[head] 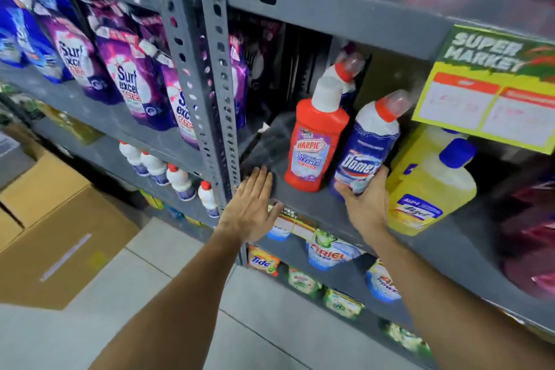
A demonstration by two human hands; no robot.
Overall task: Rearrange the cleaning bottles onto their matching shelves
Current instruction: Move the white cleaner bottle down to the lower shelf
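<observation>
My right hand (365,201) grips the base of a blue-and-white Domex bottle (368,144) with a red cap, tilted to the right over the grey metal shelf (318,213). Just left of it an orange Harpic bottle (315,141) stands upright on the same shelf. Behind the Harpic, another white bottle with a red cap (345,69) is partly hidden. My left hand (250,207) lies flat and open on the shelf's front edge, left of the Harpic and holding nothing.
Yellow Lizol bottles (429,183) stand right of the Domex, under a hanging Super Market price tag (486,90). Surf Excel pouches (129,78) fill the left rack, small white bottles (177,180) below them. Detergent packs (330,252) sit lower down. Cardboard boxes (57,225) rest on the floor at left.
</observation>
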